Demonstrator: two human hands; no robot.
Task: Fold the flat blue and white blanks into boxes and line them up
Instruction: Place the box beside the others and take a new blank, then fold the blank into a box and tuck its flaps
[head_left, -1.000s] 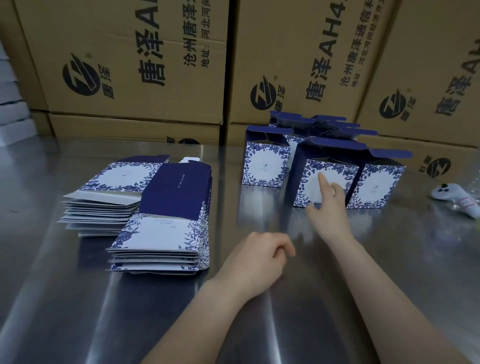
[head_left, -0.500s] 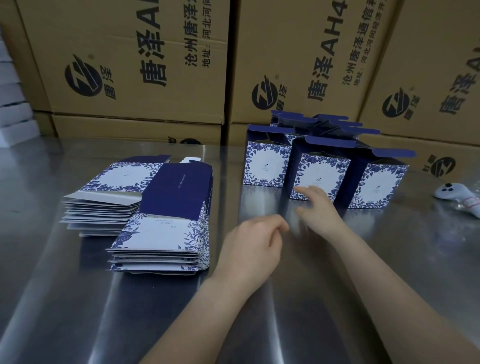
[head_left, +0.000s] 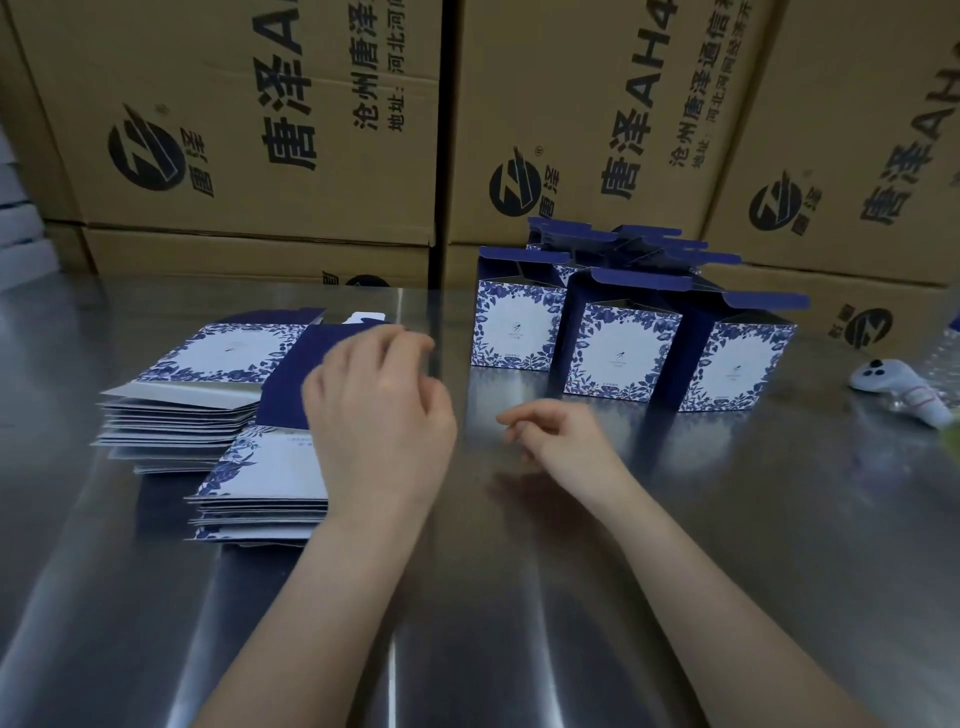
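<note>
Blue blanks (head_left: 260, 467) | left hand (head_left: 379, 415) moved over | right hand (head_left: 561, 441) off boxes (head_left: 618, 353)

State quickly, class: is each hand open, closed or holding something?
Left hand: open, loosely curled over the near stack of blanks, holding nothing.
Right hand: open, loosely curled, empty.

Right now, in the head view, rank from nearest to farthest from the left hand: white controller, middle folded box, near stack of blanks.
1. near stack of blanks, beneath the left hand.
2. middle folded box, right of it, farther back.
3. white controller, far right.
</note>
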